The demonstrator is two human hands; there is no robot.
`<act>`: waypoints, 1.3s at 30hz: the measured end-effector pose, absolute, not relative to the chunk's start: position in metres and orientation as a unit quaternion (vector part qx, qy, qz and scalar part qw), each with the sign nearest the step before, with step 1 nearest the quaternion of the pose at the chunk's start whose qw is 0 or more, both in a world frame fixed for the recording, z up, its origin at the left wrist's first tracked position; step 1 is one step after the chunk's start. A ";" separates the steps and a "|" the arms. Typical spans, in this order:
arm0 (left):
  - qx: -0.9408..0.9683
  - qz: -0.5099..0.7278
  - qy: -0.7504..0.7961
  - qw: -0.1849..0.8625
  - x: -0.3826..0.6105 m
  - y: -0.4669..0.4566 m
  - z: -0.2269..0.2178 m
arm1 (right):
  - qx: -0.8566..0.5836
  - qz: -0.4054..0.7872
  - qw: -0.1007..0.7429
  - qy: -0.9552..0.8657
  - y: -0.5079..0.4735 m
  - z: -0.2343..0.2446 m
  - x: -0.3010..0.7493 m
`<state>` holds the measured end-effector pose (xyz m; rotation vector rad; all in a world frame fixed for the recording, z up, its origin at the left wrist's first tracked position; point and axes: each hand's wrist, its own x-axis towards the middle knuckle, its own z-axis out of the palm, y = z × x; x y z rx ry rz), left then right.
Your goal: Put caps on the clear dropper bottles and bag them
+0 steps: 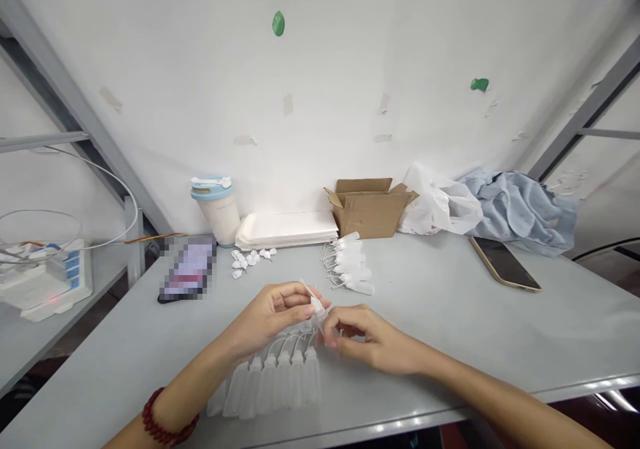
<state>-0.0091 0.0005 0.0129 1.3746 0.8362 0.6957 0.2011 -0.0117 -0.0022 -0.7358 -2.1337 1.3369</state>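
Note:
Between my two hands is a small translucent plastic bottle (319,308) with a white top. My left hand (275,312) pinches it near its white top. My right hand (373,339) has thumb and fingers closed around its lower end, which is partly hidden. Just below my hands, a row of similar translucent bottles (273,386) lies side by side, each with a thin looped strap at its neck. Another stack of such bottles (353,266) lies beyond my hands. A small heap of white caps (250,258) sits to the left of that stack.
Along the wall stand a cup with a blue lid (220,212), a flat white stack (290,228), an open cardboard box (370,212), a white plastic bag (440,202) and a blue cloth (520,209). Phones lie left (190,269) and right (505,262) on the grey table (435,289).

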 end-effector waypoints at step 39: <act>0.684 0.242 0.447 0.523 -0.006 -0.006 0.012 | -0.269 0.622 0.319 -0.663 0.001 -0.016 0.204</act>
